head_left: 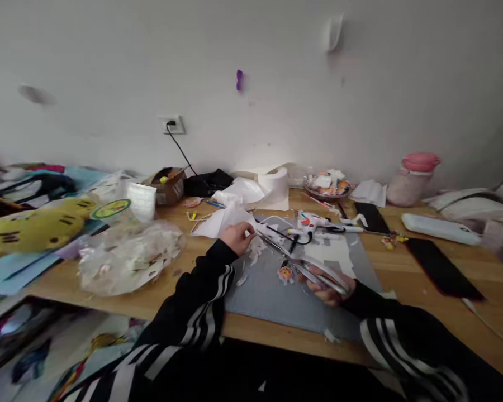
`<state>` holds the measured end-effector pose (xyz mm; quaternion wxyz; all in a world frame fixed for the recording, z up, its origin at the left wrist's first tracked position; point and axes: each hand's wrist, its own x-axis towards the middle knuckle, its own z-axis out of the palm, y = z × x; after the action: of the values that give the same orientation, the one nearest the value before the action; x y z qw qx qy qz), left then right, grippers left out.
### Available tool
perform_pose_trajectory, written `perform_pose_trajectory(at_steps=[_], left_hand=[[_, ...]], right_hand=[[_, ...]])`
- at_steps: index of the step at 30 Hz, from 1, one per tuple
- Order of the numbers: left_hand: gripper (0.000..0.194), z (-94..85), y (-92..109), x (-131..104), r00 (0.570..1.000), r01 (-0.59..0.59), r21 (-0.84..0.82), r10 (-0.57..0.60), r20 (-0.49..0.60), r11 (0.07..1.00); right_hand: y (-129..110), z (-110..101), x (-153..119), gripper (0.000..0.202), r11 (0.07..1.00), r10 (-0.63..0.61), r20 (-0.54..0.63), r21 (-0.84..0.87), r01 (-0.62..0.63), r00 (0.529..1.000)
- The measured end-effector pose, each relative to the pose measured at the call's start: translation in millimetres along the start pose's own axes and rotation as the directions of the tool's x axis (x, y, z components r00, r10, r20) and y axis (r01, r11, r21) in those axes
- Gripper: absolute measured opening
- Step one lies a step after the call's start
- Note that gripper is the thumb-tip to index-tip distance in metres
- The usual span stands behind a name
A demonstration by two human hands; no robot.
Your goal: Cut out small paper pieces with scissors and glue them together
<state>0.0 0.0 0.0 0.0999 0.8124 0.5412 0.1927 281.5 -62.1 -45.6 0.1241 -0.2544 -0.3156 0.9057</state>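
Note:
My right hand [329, 287] is wrapped round the handles of long metal scissors [318, 268], whose blades point up and left towards my left hand. My left hand [238, 237] has its fingers pinched near the blade tips; what they hold is too small to make out. Under both hands lies a grey mat [276, 301] with white paper scraps. A small orange and pink piece [285, 273] rests on the mat below the scissors. Behind it is a white glue gun [312, 220] with a black cord. White tissue [226, 220] lies just behind my left hand.
To the left are a plastic bag of scraps [129, 257] and a yellow plush toy [37, 229]. Along the back stand a paper roll [274, 187], a bowl of pieces [327, 184] and a pink-lidded bottle [413, 178]. A dark phone [442, 268] lies at the right.

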Motion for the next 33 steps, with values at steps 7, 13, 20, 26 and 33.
perform_pose_trajectory(at_steps=[7, 13, 20, 26, 33], left_hand=[[0.003, 10.1, -9, 7, 0.992, -0.124, -0.111, 0.121, -0.025, 0.986], [0.006, 14.3, -18, 9, 0.972, -0.232, -0.268, 0.214, -0.095, 0.935], [0.006, 16.3, -19, 10, 0.961, -0.275, -0.257, 0.260, -0.092, 0.926], [0.005, 14.1, -17, 9, 0.964, -0.265, -0.237, 0.249, -0.094, 0.935], [0.005, 10.0, -16, 8, 0.977, -0.212, -0.208, 0.210, -0.031, 0.955]], right_hand=[[-1, 1, -5, 0.041, 1.000, 0.013, 0.058, -0.025, -0.012, 0.998], [-3, 5, -8, 0.034, 0.998, 0.006, 0.032, -0.055, -0.005, 0.999], [-3, 8, -9, 0.033, 0.997, 0.000, 0.004, -0.076, 0.000, 1.000], [-2, 4, -9, 0.037, 0.997, 0.000, 0.038, -0.080, 0.003, 0.999], [-4, 2, -9, 0.041, 0.998, -0.028, 0.161, -0.057, 0.037, 0.986]])
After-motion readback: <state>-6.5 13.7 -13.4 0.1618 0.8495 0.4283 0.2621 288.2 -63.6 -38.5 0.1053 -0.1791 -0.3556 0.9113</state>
